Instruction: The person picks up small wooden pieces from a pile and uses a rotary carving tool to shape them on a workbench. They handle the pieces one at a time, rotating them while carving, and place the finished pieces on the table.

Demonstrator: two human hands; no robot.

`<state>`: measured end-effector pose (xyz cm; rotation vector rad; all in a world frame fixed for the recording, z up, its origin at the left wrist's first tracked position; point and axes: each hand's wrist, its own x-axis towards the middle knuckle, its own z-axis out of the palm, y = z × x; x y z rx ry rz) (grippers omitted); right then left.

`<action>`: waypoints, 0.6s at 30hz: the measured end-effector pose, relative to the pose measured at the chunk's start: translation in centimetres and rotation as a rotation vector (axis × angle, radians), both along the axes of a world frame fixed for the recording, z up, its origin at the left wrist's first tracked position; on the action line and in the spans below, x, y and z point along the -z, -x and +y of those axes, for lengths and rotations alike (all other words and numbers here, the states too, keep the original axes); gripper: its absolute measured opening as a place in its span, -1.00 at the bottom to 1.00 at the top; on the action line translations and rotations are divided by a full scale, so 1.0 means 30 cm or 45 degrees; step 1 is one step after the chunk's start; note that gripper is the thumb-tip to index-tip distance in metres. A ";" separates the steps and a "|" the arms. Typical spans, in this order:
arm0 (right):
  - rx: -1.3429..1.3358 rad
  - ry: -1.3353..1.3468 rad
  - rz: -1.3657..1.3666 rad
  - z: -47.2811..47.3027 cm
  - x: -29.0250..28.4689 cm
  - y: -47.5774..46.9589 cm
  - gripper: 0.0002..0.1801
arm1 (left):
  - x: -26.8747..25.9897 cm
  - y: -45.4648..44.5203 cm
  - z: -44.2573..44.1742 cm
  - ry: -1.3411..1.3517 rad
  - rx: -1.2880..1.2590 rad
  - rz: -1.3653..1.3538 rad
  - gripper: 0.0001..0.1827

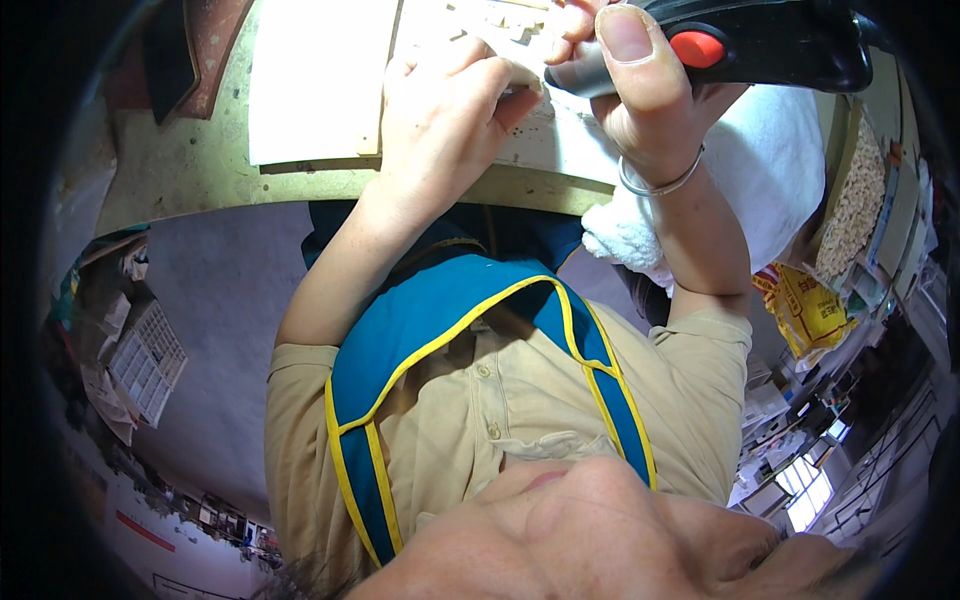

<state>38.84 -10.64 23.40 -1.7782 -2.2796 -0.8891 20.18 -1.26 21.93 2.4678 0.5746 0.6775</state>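
Note:
My right hand (pixel 651 105) is closed around a black handheld tool (pixel 780 46) with a red button (pixel 697 49). Its thumb lies along the tool's tapering grey nose, which points left. Across from that nose, my left hand (pixel 450 112) rests over the work area with its fingers bent in toward the thumb. Whether something small sits between those fingertips is hidden. Past both hands, several small pale pieces (pixel 517 24) lie under bright light. A white sheet or board (pixel 322 82) lies to the left, with a thin wooden strip (pixel 369 142) along its right side.
The worktable's worn edge (pixel 202 196) curves in front of me. A white towel (pixel 772 150) hangs by my right forearm. Further right are a box of small wood-coloured pieces (pixel 855 202) and a yellow bag (pixel 810 307). A compartment tray (pixel 148 364) stands low on the left.

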 end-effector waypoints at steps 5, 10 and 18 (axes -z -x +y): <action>-0.048 0.046 -0.165 -0.006 -0.005 0.004 -0.68 | 0.036 -0.014 -0.002 -0.104 -0.070 -0.115 -0.83; -0.075 -0.031 -0.611 0.002 0.020 -0.014 -0.66 | 0.024 0.004 0.000 -0.091 -0.031 -0.019 -0.65; -0.189 0.081 -0.742 0.021 -0.075 0.002 -0.53 | 0.030 0.006 0.006 -0.104 -0.013 -0.045 -0.63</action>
